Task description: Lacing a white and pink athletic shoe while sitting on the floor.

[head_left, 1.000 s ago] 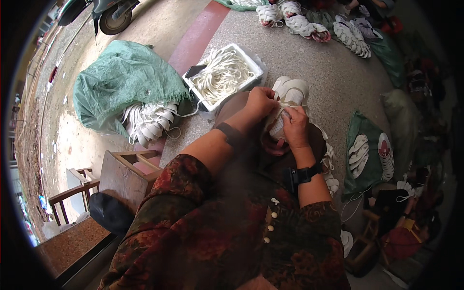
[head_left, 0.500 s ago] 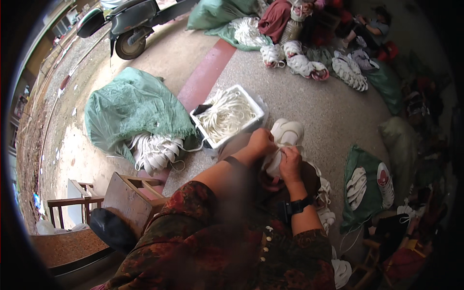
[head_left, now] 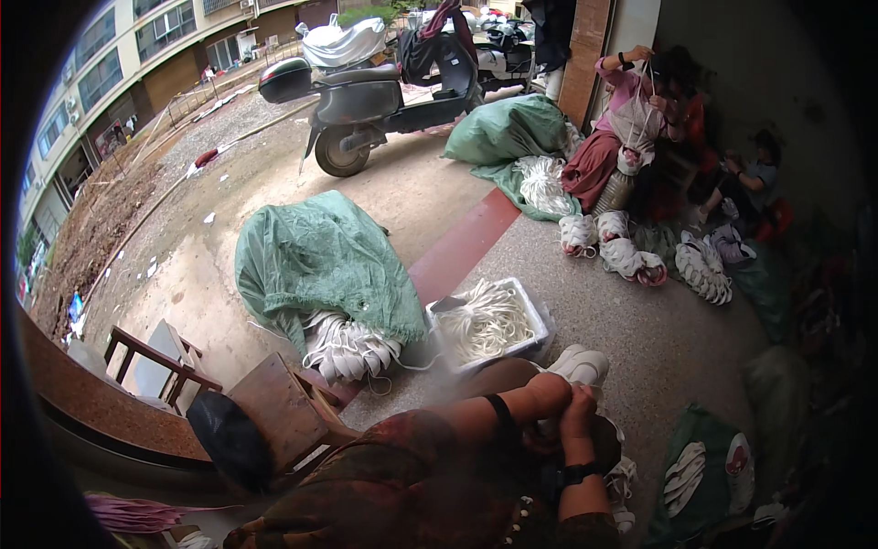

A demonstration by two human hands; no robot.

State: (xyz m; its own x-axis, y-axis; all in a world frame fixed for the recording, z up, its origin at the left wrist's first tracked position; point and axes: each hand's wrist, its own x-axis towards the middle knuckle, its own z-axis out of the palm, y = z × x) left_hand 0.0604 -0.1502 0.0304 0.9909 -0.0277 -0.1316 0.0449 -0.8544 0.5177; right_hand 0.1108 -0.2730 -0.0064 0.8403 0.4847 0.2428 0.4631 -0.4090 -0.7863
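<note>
The white shoe [head_left: 583, 363] is seen at one o'clock from the hands, its toe pointed that way and its long axis apparently run back beneath them toward seven, neither hand being clearly nearer. The fingers of the left hand [head_left: 549, 397] and right hand [head_left: 579, 412] appear curled inward — how tightly, or on what, cannot be told — and the heel is hidden.

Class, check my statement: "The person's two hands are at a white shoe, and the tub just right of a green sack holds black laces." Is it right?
Not quite: the laces are white, as the head view shows. The rest stands: left hand and right hand are at a white shoe, and the tub is just right of a green sack.
</note>
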